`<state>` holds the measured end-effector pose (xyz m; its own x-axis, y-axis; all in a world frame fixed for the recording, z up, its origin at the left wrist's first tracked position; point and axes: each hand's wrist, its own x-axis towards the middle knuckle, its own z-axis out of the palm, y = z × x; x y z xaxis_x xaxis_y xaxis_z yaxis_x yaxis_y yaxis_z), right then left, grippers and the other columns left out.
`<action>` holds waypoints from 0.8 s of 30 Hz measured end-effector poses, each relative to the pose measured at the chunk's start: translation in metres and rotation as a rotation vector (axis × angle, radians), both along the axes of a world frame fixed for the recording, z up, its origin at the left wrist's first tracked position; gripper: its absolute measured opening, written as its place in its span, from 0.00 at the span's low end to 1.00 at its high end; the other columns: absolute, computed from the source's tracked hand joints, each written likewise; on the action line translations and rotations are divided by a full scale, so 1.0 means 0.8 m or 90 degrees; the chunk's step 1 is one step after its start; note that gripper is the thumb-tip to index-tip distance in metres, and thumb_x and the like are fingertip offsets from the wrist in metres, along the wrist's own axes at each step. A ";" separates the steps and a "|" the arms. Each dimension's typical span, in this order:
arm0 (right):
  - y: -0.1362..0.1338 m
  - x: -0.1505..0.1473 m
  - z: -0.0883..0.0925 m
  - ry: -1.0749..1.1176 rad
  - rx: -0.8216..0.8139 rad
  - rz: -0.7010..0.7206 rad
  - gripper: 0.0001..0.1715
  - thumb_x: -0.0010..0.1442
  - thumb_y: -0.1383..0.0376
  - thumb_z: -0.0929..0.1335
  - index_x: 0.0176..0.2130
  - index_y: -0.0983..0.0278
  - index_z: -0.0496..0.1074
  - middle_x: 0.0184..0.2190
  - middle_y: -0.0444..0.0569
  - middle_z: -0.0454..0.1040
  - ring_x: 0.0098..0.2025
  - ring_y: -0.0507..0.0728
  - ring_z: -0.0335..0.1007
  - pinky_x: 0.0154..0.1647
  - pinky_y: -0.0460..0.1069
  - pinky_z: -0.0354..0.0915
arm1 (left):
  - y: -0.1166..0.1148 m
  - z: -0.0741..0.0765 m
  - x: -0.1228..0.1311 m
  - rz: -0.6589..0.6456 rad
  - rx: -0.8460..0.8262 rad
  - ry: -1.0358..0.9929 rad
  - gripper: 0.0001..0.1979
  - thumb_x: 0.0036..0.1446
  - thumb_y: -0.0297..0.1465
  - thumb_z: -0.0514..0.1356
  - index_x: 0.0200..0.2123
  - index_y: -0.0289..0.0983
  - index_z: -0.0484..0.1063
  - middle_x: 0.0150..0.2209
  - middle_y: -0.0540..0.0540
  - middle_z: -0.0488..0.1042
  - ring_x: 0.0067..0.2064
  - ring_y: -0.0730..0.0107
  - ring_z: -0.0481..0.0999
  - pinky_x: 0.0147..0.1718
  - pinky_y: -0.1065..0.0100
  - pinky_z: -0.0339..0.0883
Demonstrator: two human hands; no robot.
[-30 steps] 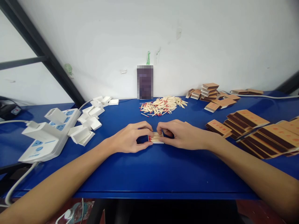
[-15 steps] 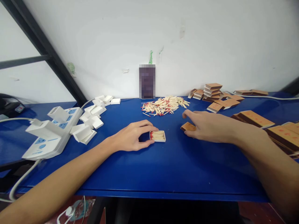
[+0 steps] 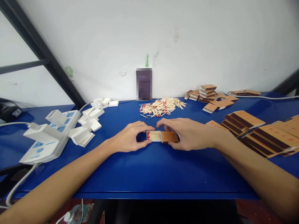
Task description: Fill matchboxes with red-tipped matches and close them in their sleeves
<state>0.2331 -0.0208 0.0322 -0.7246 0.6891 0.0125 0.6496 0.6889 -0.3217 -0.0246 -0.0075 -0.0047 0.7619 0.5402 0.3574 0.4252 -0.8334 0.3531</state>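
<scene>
A white matchbox tray [image 3: 154, 136] filled with red-tipped matches lies on the blue table [image 3: 149, 174]. My left hand [image 3: 129, 137] pinches the tray's left end between thumb and fingers. My right hand [image 3: 187, 133] grips an orange-brown matchbox sleeve [image 3: 170, 137], whose open end meets the tray's right end. A loose heap of matches [image 3: 162, 106] lies just behind both hands.
Empty white trays [image 3: 90, 123] and white power strips [image 3: 46, 135] sit at the left. Stacks of orange-brown matchboxes [image 3: 254, 129] fill the right, with more boxes [image 3: 209, 93] at the back right. A dark blurred object [image 3: 144, 84] leans on the wall.
My right hand picked up a sleeve from the right and brought it left against the tray's end. My left hand stayed on the tray.
</scene>
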 end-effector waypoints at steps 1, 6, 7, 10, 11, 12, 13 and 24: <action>0.000 0.000 -0.002 0.001 0.005 0.001 0.30 0.52 0.64 0.69 0.55 0.58 0.63 0.41 0.48 0.75 0.38 0.59 0.71 0.37 0.50 0.61 | 0.000 0.000 0.000 0.003 -0.004 -0.002 0.18 0.60 0.34 0.61 0.53 0.37 0.71 0.45 0.44 0.77 0.44 0.65 0.76 0.45 0.63 0.70; 0.005 0.002 -0.009 0.026 0.049 -0.008 0.24 0.55 0.63 0.68 0.52 0.59 0.64 0.45 0.50 0.75 0.43 0.60 0.71 0.41 0.51 0.62 | 0.002 -0.001 0.000 0.008 -0.012 -0.030 0.17 0.59 0.34 0.62 0.51 0.36 0.72 0.44 0.44 0.77 0.42 0.67 0.76 0.44 0.64 0.70; 0.006 0.002 -0.010 0.031 0.051 -0.007 0.23 0.56 0.62 0.67 0.51 0.59 0.64 0.45 0.50 0.75 0.43 0.60 0.71 0.41 0.51 0.62 | 0.002 0.000 0.000 0.008 -0.014 -0.034 0.17 0.59 0.34 0.62 0.51 0.36 0.72 0.44 0.44 0.77 0.42 0.67 0.76 0.44 0.65 0.70; 0.007 0.003 -0.012 0.041 0.050 -0.007 0.22 0.57 0.62 0.67 0.51 0.59 0.65 0.45 0.51 0.75 0.43 0.60 0.71 0.41 0.51 0.62 | 0.003 0.001 -0.001 -0.005 -0.024 -0.039 0.17 0.58 0.33 0.63 0.50 0.36 0.72 0.43 0.44 0.77 0.41 0.67 0.76 0.44 0.64 0.70; 0.007 0.003 -0.012 0.043 0.047 -0.004 0.22 0.57 0.62 0.67 0.51 0.59 0.65 0.45 0.51 0.75 0.43 0.60 0.71 0.41 0.51 0.63 | 0.003 0.001 -0.001 -0.012 -0.028 -0.039 0.17 0.58 0.33 0.63 0.50 0.35 0.72 0.43 0.44 0.77 0.41 0.67 0.76 0.44 0.64 0.71; 0.007 0.003 -0.012 0.048 0.043 0.000 0.22 0.57 0.63 0.68 0.51 0.59 0.65 0.46 0.51 0.75 0.43 0.60 0.71 0.41 0.51 0.63 | 0.003 0.002 -0.002 -0.017 -0.032 -0.038 0.17 0.58 0.33 0.63 0.50 0.36 0.72 0.43 0.43 0.77 0.42 0.66 0.76 0.44 0.64 0.71; 0.006 0.003 -0.012 0.054 0.040 0.005 0.22 0.57 0.63 0.68 0.51 0.59 0.65 0.45 0.51 0.75 0.43 0.60 0.71 0.42 0.51 0.63 | 0.002 0.002 -0.002 -0.022 -0.035 -0.036 0.17 0.58 0.32 0.62 0.50 0.36 0.73 0.44 0.43 0.77 0.42 0.66 0.76 0.44 0.63 0.71; 0.008 0.002 -0.007 0.089 -0.001 0.028 0.11 0.59 0.63 0.67 0.43 0.60 0.67 0.39 0.48 0.74 0.37 0.56 0.69 0.38 0.49 0.61 | -0.003 0.007 -0.002 -0.020 -0.024 0.052 0.17 0.61 0.30 0.58 0.53 0.37 0.73 0.46 0.42 0.70 0.44 0.67 0.73 0.46 0.66 0.70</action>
